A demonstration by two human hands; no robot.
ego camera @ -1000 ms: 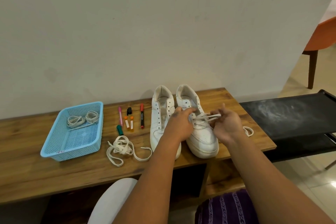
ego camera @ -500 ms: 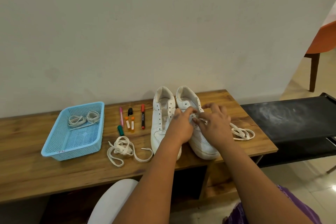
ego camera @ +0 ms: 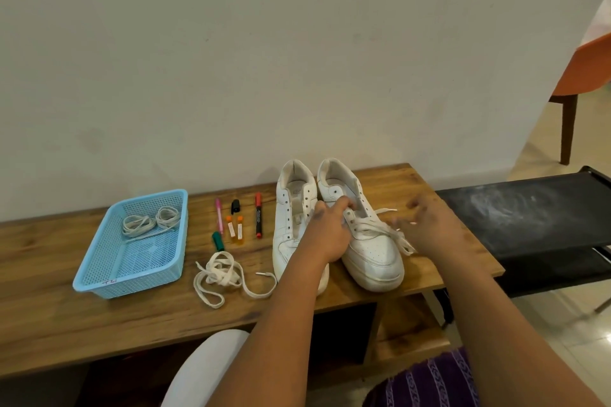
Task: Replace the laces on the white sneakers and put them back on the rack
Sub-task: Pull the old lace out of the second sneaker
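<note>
Two white sneakers stand side by side on the wooden bench. The left sneaker has bare eyelets. The right sneaker keeps a white lace through its lowest eyelets; the lace runs off the shoe's right side. My left hand grips the right sneaker at the tongue and eyelet edge. My right hand, blurred by motion, is just right of that shoe with curled fingers pinching the lace. A loose lace lies left of the shoes. The black rack adjoins the bench on the right.
A blue plastic basket at the left holds two coiled laces. Several markers and caps lie between basket and sneakers. An orange chair stands at the far right. A white rounded object is below the bench's front edge.
My right hand went back to the shoe's eyelets, then swung out to the right again, drawing the lace sideways. My left hand stayed on the right sneaker.
</note>
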